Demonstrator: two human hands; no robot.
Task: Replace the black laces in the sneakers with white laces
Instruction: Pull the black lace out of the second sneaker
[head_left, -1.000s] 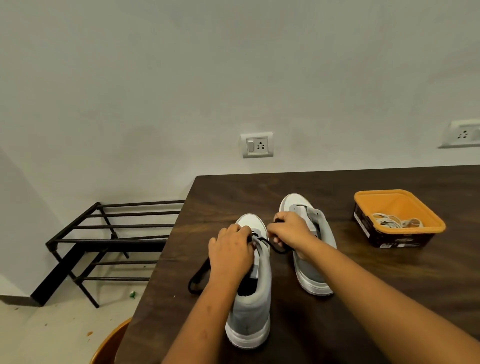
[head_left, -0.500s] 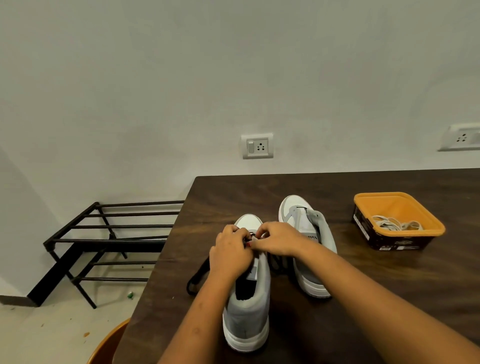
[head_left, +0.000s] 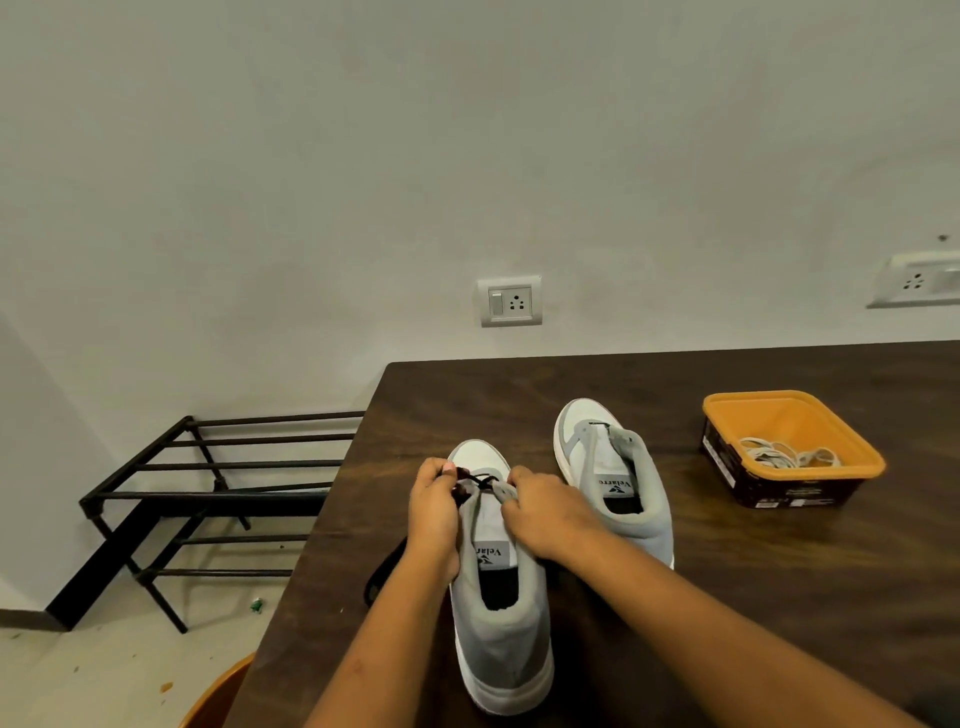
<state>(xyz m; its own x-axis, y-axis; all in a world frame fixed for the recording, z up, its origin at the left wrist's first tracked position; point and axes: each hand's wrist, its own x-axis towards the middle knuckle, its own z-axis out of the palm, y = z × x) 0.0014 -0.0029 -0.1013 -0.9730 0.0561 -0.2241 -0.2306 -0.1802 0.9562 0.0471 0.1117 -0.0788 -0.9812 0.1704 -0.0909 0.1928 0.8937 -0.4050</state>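
Left-hand fingers (head_left: 444, 472): curled together, pinching the black lace (head_left: 482, 480) where it crosses the toe-end eyelets of the near sneaker (head_left: 501, 631). Right-hand fingers (head_left: 518, 477): curled, clamped on the grey eyelet edge of the same sneaker, just right of the lace crossing. Left hand (head_left: 435, 514): set against the sneaker's left flank, forearm running back toward the near edge. Right hand (head_left: 551, 514): laid across the sneaker's right side, forearm running to the near right corner. Black lace, remainder: a slack loop lies on the table (head_left: 737, 597) just left of the near sneaker, partly hidden behind the left wrist. Near sneaker: grey and white, upright on its sole, toe pointing far, heel nearest. Far sneaker (head_left: 610, 460): matching, upright, just right of and slightly beyond the first, toe pointing far, tongue showing. Orange tub (head_left: 727, 415): square, dark printed sides, far right on the table, well apart from the sneakers. White laces (head_left: 787, 456): a loose bundle inside the tub, toward its near side. Table: dark wood, set against a plain wall. Wall socket (head_left: 510, 301): above the table's far edge; second socket (head_left: 914, 283) at far right. Black metal rack (head_left: 223, 493): on the floor, left of the table.
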